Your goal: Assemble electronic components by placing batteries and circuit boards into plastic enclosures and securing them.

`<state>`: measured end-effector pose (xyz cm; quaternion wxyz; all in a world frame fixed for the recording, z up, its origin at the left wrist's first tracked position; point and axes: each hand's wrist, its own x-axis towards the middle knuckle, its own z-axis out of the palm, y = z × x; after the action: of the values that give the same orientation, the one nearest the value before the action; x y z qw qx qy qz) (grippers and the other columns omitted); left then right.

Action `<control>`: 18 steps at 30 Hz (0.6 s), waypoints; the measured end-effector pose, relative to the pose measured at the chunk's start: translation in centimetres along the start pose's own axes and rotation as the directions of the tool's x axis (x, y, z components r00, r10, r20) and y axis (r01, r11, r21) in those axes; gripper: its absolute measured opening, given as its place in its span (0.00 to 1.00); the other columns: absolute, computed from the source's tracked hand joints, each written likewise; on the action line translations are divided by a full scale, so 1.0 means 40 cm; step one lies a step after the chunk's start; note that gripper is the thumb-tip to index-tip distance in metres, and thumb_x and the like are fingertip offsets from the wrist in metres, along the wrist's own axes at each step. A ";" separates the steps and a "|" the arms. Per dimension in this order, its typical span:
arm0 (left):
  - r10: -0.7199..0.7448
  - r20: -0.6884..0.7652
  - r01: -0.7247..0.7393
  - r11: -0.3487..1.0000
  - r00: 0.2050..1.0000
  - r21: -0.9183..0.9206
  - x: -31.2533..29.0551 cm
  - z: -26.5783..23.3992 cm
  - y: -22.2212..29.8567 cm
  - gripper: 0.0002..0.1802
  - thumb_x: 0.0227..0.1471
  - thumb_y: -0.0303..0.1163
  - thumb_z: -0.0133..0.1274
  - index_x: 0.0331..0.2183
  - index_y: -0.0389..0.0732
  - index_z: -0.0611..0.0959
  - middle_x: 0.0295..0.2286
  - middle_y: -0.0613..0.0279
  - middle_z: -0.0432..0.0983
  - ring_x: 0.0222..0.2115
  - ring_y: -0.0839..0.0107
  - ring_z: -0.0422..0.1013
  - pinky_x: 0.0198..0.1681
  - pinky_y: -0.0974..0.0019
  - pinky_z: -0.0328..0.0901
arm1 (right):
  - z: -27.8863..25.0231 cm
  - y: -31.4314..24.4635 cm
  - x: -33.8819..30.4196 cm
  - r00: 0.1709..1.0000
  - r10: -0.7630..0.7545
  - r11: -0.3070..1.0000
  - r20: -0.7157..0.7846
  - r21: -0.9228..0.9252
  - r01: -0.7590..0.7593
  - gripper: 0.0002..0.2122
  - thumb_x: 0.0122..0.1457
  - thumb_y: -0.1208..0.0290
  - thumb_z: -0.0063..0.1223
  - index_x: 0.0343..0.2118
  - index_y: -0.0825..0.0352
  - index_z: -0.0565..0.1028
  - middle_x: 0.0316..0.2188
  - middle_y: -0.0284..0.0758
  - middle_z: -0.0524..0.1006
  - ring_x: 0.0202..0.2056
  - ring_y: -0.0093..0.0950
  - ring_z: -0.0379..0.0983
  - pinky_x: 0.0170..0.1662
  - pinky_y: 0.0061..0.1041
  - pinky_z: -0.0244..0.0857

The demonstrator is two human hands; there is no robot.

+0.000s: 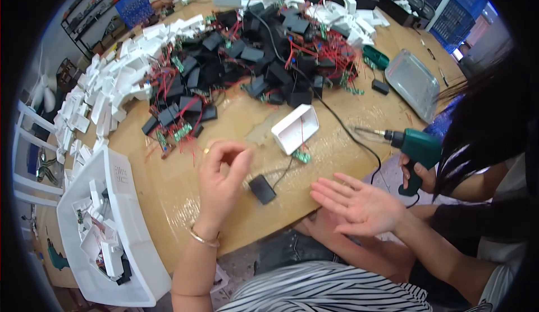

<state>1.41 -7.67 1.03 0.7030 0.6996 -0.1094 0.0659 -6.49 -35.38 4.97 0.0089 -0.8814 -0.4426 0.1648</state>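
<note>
My left hand (222, 171) is raised over the near table edge, its fingers curled in toward the thumb; I see nothing in it. Palm up and fingers stretched, my right hand (359, 204) is empty near the front edge. Between them on the table lies a small black box (262, 189), wired to a green circuit board (302, 156). Just beyond, a white rectangular plastic housing (295, 130) sits with its open side up; a red wire runs out of it to the board.
A large pile of black boxes (252, 53) with red wires and boards covers the table's middle. White housings (118, 82) heap at left, by a white bin (132, 199). A co-worker at right holds a green pistol-shaped tool (418, 149). A metal tray (412, 82) lies beyond.
</note>
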 end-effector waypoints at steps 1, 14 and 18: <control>0.056 0.092 -0.070 0.986 0.994 0.154 -0.001 0.013 0.033 0.09 0.51 0.31 0.56 0.33 0.37 0.76 0.28 0.63 0.68 0.28 0.75 0.66 0.33 0.72 0.63 | -0.010 -0.007 -0.007 1.000 0.016 1.000 -0.009 0.026 -0.016 0.34 0.62 0.49 0.28 0.63 0.71 0.46 0.66 0.41 0.46 0.67 0.32 0.39 0.67 0.36 0.28; 0.260 0.547 -0.595 0.502 0.796 0.628 -0.022 0.161 -0.011 0.19 0.43 0.37 0.60 0.36 0.38 0.75 0.33 0.57 0.70 0.38 0.59 0.68 0.38 0.56 0.65 | 0.326 -0.185 0.167 0.533 0.694 0.622 -0.483 0.776 -0.106 0.14 0.50 0.72 0.59 0.40 0.70 0.75 0.38 0.44 0.76 0.42 0.40 0.72 0.48 0.32 0.64; 0.171 0.533 -0.545 0.458 0.829 0.702 -0.019 0.182 -0.029 0.14 0.44 0.33 0.55 0.35 0.39 0.74 0.29 0.58 0.71 0.32 0.61 0.71 0.32 0.61 0.68 | 0.241 -0.205 0.141 0.546 0.681 0.604 -0.488 0.796 -0.042 0.06 0.49 0.75 0.59 0.30 0.70 0.76 0.30 0.40 0.77 0.32 0.35 0.74 0.38 0.26 0.66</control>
<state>0.52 -14.89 -0.29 0.2165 0.9037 -0.3495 0.1197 -12.62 -27.23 -4.41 0.4910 -0.8647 -0.0827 -0.0668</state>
